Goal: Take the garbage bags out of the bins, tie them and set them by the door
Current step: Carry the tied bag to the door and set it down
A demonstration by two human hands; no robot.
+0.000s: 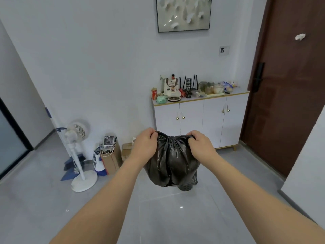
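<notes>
I count one black garbage bag (171, 162), held above the grey floor (175, 217). Left: a standing fan (77, 150), cardboard boxes (112, 159). My left hand (146, 145) and right hand (200, 147) clench its gathered top corners; apparently knotted between. Behind: white cabinet (202, 120); right, brown door (288, 88).

The garbage bag (171, 162) hangs before the cabinet (200, 120), fan (77, 152) to its left, door (288, 85) right.

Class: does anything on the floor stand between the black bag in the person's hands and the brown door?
Nothing visible does. The black garbage bag hangs from both hands; the grey floor toward the brown door looks bare, and the white cabinet stands against the wall.
</notes>
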